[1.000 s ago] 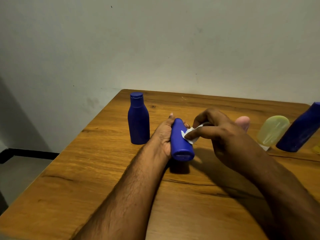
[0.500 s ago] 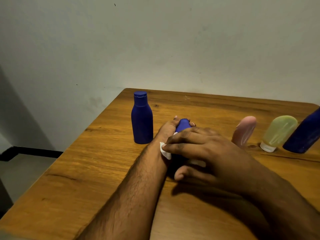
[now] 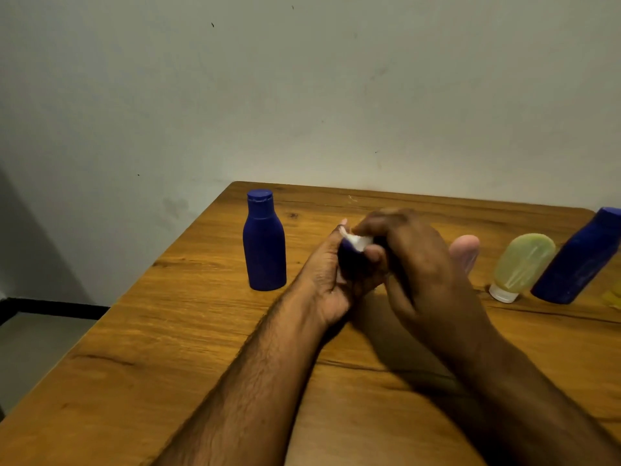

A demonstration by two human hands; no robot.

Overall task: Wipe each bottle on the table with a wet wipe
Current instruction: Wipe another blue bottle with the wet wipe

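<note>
Left hand (image 3: 327, 277) is gripping a small blue bottle (image 3: 351, 264) above the wooden table (image 3: 168, 331), fingers curled round it; most of the bottle is hiding under both hands. Right hand (image 3: 413, 264) is pinching a white wet wipe (image 3: 354, 242) and pressing it on the bottle's upper end. Landmark is the upright blue bottle (image 3: 264, 242): the held one is sitting just right of it, apart from it. Further right of the landmark a pink tube (image 3: 465, 250) is peeking from behind the right hand, then a yellow tube (image 3: 519, 265) is standing cap down, then a large blue bottle (image 3: 578, 257) is sitting at the frame edge.
</note>
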